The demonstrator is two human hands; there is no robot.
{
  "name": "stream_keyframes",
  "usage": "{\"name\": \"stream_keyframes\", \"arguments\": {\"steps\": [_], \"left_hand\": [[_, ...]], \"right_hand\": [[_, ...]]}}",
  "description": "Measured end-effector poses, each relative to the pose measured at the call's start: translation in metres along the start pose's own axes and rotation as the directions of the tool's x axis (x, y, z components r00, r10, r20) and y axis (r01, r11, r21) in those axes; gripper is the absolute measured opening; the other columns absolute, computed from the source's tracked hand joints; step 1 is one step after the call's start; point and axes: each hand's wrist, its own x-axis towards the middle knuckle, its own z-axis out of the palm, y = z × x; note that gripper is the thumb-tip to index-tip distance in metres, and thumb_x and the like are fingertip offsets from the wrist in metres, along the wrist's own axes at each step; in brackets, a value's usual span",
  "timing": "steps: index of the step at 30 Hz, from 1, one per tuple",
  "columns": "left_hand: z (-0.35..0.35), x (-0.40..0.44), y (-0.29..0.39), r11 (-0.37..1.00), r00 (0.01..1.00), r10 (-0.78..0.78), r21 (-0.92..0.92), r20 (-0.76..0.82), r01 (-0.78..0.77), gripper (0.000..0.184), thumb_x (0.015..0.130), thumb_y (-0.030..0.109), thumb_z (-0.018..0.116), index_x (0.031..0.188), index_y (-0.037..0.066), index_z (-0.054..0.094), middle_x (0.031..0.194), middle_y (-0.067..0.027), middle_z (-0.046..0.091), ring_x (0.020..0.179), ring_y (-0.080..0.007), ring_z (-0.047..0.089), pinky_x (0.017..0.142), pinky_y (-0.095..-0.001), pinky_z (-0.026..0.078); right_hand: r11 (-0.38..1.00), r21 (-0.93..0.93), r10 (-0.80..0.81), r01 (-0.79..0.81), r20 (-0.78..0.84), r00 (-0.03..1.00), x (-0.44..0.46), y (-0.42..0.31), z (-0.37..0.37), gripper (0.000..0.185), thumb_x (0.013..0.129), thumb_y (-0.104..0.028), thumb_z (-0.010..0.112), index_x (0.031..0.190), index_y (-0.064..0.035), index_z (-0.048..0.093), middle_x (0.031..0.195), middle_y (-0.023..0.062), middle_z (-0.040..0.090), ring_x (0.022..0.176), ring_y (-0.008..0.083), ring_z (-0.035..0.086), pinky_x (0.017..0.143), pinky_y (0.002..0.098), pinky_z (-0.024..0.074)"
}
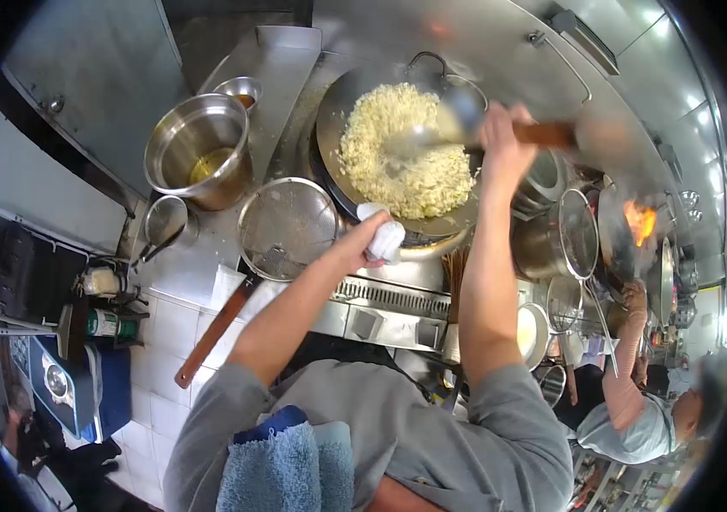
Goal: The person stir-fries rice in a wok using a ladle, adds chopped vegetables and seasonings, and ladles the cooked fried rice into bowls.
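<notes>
1. Head view: rice [421,186] is in the wok [327,136], piled from near the far rim to near the near rim. Looks loose and well broken up.
2. Done, my read: rice is in and being tossed, probably mid-to-late cooking. Left: all the visible rice is in the wok, none plated that I can see. Doneness: cannot tell.
3. Right hand [507,149]: fingers wrapped around a ladle [547,134] by its wooden handle, above the wok's right rim. Ladle head is motion-blurred, at or over the rice.
4. Left hand [369,242]: clamped on a white cloth [388,241] at the wok's near-left rim. Cannot tell if it grips the rim through it.
5. Steel counter [159,269], left of wok: pot [225,189] by the left edge, small bowl [250,89] just behind it, sieve [288,218] towards the near edge, its handle overhanging that edge.
6. Room: pale tiled floor [146,380] beyond the near edge, blue box [110,384] on it. Right side: co-worker [636,431] at another wok, flame [639,222] showing.
</notes>
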Motion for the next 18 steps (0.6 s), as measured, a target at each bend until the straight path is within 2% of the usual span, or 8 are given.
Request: {"name": "stream_keyframes", "arguments": {"steps": [2,5,7,9,10,15,17,18], "left_hand": [[0.005,-0.005,0.0,1.0,1.0,0.002,0.007,-0.018,-0.002,0.028,0.077,0.048,0.053,0.08,0.021,0.06,0.065,0.0031,0.058,0.057,-0.0122,0.054,0.046,-0.0305,0.042],[0.001,-0.001,-0.001,1.0,1.0,0.009,-0.02,-0.019,-0.009,0.028,0.075,0.049,0.053,0.079,0.021,0.06,0.068,0.0036,0.057,0.06,-0.0119,0.052,0.049,-0.0306,0.041],[0.005,-0.006,0.004,0.999,0.999,0.025,-0.019,-0.024,-0.026,0.028,0.075,0.049,0.054,0.08,0.022,0.059,0.072,0.0034,0.058,0.066,-0.0124,0.052,0.057,-0.0313,0.041],[0.003,-0.002,-0.003,0.999,0.999,0.035,-0.041,-0.023,-0.035,0.028,0.074,0.048,0.054,0.081,0.022,0.059,0.074,0.0028,0.058,0.069,-0.013,0.053,0.061,-0.0321,0.041],[0.001,-0.002,-0.003,1.0,1.0,0.007,-0.025,-0.011,-0.007,0.027,0.074,0.047,0.056,0.083,0.022,0.058,0.077,0.0028,0.058,0.073,-0.0135,0.053,0.066,-0.033,0.041],[0.001,0.0,-0.001,0.998,0.999,-0.007,-0.066,-0.05,0.004,0.028,0.074,0.046,0.057,0.087,0.022,0.059,0.08,0.0033,0.058,0.076,-0.0132,0.054,0.066,-0.0358,0.043],[-0.001,0.006,-0.005,0.998,0.999,0.015,-0.055,-0.037,-0.017,0.028,0.074,0.046,0.057,0.087,0.021,0.059,0.08,0.003,0.059,0.075,-0.0136,0.054,0.064,-0.0355,0.043],[0.0,0.004,-0.003,0.998,1.0,0.015,-0.062,-0.006,-0.015,0.028,0.074,0.046,0.056,0.086,0.021,0.059,0.08,0.0028,0.059,0.073,-0.0141,0.055,0.061,-0.0342,0.043]], "right_hand": [[1.0,-0.006,-0.017,0.018,0.115,0.993,0.037,-0.01,0.004,0.033,0.079,-0.001,0.058,0.058,-0.0109,0.035,0.049,-0.0042,0.032,0.039,0.0063,0.026,0.04,0.0235,0.0234],[0.994,-0.108,-0.03,0.026,-0.036,0.999,-0.005,-0.067,-0.004,0.034,0.078,0.0,0.06,0.058,-0.0108,0.035,0.048,-0.004,0.033,0.038,0.0051,0.028,0.037,0.0231,0.0202],[0.973,-0.175,-0.163,0.153,-0.043,0.986,-0.031,-0.033,-0.015,0.034,0.078,0.001,0.06,0.059,-0.0104,0.035,0.049,-0.0037,0.033,0.037,0.0055,0.03,0.035,0.0231,0.0207],[0.989,-0.082,-0.122,0.126,0.057,0.991,0.026,0.017,-0.04,0.027,0.078,0.002,0.057,0.065,-0.01,0.036,0.05,-0.0029,0.034,0.037,0.0075,0.033,0.036,0.0246,0.026],[0.957,-0.185,-0.217,0.223,0.052,0.975,0.057,0.004,-0.029,0.024,0.077,-0.001,0.057,0.066,-0.009,0.038,0.05,-0.0028,0.034,0.038,0.0083,0.033,0.037,0.0245,0.0262],[0.945,-0.086,-0.317,0.315,-0.003,0.949,0.101,-0.053,-0.017,0.022,0.078,-0.004,0.057,0.064,-0.0086,0.04,0.05,-0.0035,0.035,0.038,0.0078,0.031,0.037,0.0242,0.0247],[0.982,-0.05,-0.187,0.181,-0.203,0.961,0.086,0.024,-0.013,0.023,0.078,-0.003,0.056,0.065,-0.01,0.039,0.048,-0.0046,0.033,0.037,0.0069,0.029,0.036,0.0239,0.0231],[0.993,-0.041,-0.118,0.113,-0.16,0.98,0.099,0.026,-0.009,0.023,0.077,-0.003,0.056,0.065,-0.0101,0.039,0.048,-0.0048,0.032,0.037,0.0068,0.029,0.036,0.0241,0.0226]]}}
